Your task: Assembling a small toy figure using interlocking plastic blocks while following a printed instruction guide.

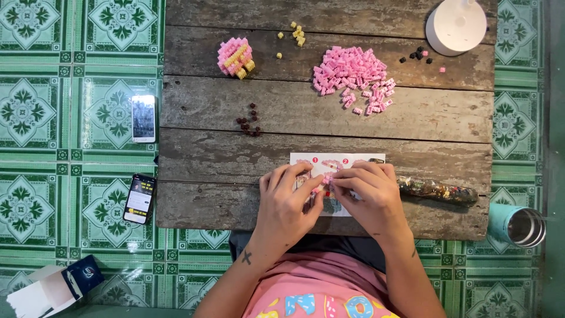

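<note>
Green patterned floor tiles (35, 112) surround a low table of weathered wooden planks (223, 106), seen from straight above. On the tiles at the far left lie an open blue-and-white box (53, 285), a dark phone with a lit screen (139, 198) and a second phone (143, 118) farther off. On the table's far left sits a part-built pink and yellow brick model (236, 58), with a few dark brown bricks (250, 122) nearer and some loose yellow bricks (297, 33) beyond. At the near edge the left hand (285, 206) and right hand (371, 197) meet over a printed instruction sheet (329, 162), fingers curled in and tips pinched together on a small pink brick piece (325, 179) held between both hands. Farther away lies a heap of pink bricks (353, 76). To the right come a clear tube of mixed bricks (438, 190), black bricks (418, 55), a white round lamp base (456, 26) and, on the floor, a teal metal cup (518, 224).
</note>
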